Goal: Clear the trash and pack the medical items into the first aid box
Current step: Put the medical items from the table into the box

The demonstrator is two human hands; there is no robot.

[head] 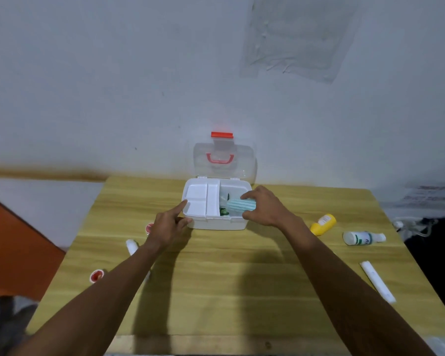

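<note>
The white first aid box stands open at the far middle of the wooden table, its clear lid with a red handle tipped back against the wall. A white inner tray covers the box's left half. My right hand holds a teal striped roll over the box's right half, where a green-labelled item shows below. My left hand rests against the box's front-left corner, forefinger on the tray's edge.
Right of the box lie a yellow bottle, a white bottle with a green label and a long white tube. On the left are a white bottle and two red-and-white tape rolls.
</note>
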